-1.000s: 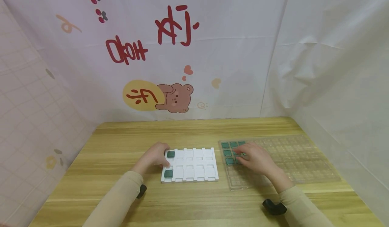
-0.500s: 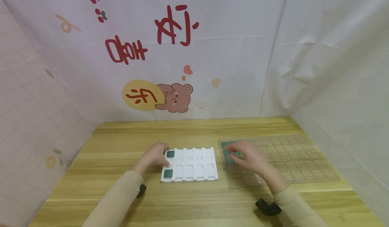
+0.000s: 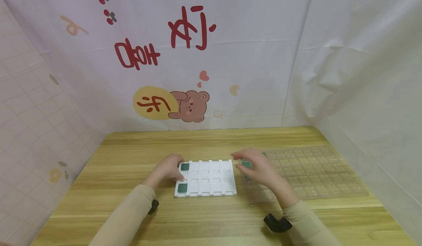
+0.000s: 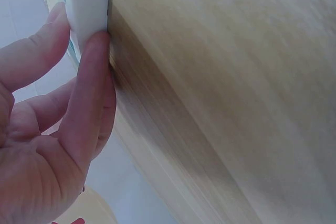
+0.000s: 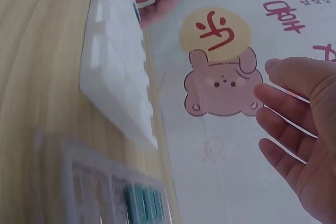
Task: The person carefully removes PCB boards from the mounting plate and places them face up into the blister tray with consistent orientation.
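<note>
While left hand (image 3: pixel 167 170) grips white moulded tray (image 3: pixel 211 187), right hand (image 3: pixel 255 167) hovers, fingers relaxed.

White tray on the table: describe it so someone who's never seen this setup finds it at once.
On the wooden table, look near the middle of the front half, between the person's two hands. The white tray lies there flat, the left hand holding its left edge. Unlike the clear plastic tray to its right, it is opaque white, smaller, with two green chips in its leftmost pockets.
</note>
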### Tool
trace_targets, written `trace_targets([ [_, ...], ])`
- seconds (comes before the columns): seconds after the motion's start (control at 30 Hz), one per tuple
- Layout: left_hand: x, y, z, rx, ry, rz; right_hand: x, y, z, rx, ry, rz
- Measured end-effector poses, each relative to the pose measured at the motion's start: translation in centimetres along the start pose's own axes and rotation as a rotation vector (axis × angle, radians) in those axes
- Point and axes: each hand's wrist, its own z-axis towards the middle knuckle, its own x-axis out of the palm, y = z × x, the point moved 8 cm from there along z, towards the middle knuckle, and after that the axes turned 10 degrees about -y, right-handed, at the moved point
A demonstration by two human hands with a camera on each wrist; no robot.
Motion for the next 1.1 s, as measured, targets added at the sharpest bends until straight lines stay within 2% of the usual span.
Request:
trace_targets([
  [0.2,0.0,0.0,0.0,-0.002,0.002,-0.004,1.0,1.1,1.1,-0.044,-0.035,0.046],
  [0.57,0.0,0.0,0.0,-0.003,0.004,0.012,3.2,3.0,2.1,-0.118,-0.063,0.010],
  [0.93,0.0,0.0,0.0,-0.009,0.005,-0.003,6.3,4.0,2.4,-0.093,-0.012,-0.019],
  [1.1,-0.1,-0.1,0.0,-0.010,0.009,0.010,7.6,4.1,2.4,-0.055,0.037,-0.026],
])
